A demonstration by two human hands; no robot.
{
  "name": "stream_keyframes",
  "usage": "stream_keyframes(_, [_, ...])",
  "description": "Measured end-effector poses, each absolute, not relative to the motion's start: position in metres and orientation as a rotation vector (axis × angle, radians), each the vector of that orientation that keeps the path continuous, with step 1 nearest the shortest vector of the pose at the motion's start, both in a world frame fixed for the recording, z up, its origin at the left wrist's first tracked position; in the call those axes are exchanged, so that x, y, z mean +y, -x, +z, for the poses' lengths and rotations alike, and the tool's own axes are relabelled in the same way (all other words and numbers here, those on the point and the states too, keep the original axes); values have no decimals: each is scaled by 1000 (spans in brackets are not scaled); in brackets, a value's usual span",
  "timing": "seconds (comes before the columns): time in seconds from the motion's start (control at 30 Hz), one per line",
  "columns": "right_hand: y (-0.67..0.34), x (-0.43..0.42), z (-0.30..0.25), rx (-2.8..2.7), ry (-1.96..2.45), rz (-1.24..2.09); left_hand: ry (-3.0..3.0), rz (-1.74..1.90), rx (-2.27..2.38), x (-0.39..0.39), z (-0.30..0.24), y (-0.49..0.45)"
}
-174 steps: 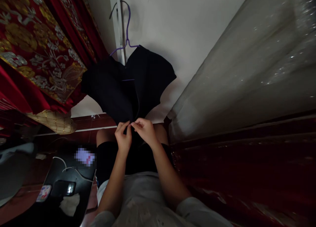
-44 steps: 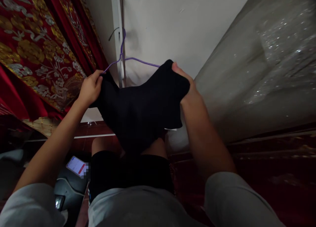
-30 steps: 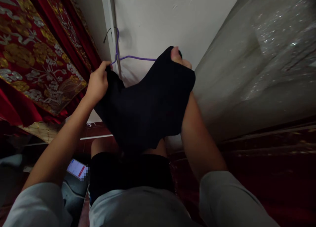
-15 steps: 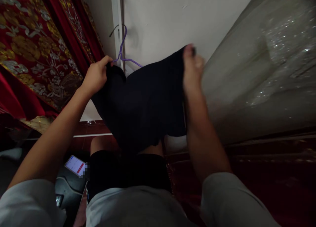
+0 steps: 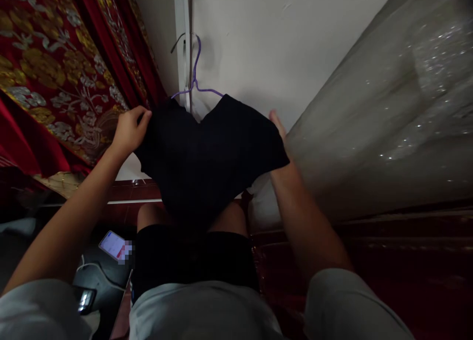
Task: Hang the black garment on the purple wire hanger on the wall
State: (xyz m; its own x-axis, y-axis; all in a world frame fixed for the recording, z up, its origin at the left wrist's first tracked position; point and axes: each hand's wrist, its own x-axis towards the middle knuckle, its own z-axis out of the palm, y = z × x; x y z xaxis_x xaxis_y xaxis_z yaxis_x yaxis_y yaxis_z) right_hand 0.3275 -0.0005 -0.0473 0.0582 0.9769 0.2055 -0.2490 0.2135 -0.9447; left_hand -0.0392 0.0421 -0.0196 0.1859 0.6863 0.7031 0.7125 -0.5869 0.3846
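A black short-sleeved shirt (image 5: pixel 210 157) with a V-shaped neckline hangs on a purple hanger (image 5: pixel 195 81), whose hook is over a narrow upright strip on the wall. At the shirt's left sleeve, my left hand (image 5: pixel 130 129) is closed with its thumb and curled fingers at the cloth edge. My right hand (image 5: pixel 280 125) is mostly behind the right sleeve; only the thumb side shows past the cloth, so its fingers are hidden. The lower part of the shirt droops toward my knees.
Red curtains (image 5: pixel 62 79) with gold and silver embroidery hang at left. A large plastic-wrapped roll or bundle (image 5: pixel 354 118) leans at right. A lit phone (image 5: pixel 113 245) lies on a dark surface at lower left, near a cable. Behind the shirt is a pale wall (image 5: pixel 251 39).
The shirt's right shoulder has settled lower, and the neckline and both hanger arms now show. My right hand has moved down behind the sleeve; my left hand has shifted outward and slightly down.
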Motion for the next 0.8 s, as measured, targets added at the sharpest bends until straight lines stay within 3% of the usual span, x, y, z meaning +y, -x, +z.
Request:
stream_keyframes(0.1, [-333, -8, -43, -1106, 871, 1296, 2333, -1485, -1410, 40, -24, 48])
stream_keyframes(0.27, [-317, -30, -17, -1171, 766, 901, 2196, -1578, -1270, 16, 0, 25])
stream_keyframes(0.4, [-289, -69, -10, -1199, 681, 824, 2276, -1744, -1188, -18, 27, -7])
stream_keyframes(0.53, [-257, -111, -18, -1818, 616, 897, 2762, -1992, -1483, -55, 41, -22])
stream_keyframes(0.67, [-236, -108, -30, -2340, 275, 961, 3008, -1761, -1978, -92, 33, -5])
stream_keyframes(0.8, [-237, -58, -56, -2051, 556, 737, 3139, -1245, -2283, -122, 26, 28])
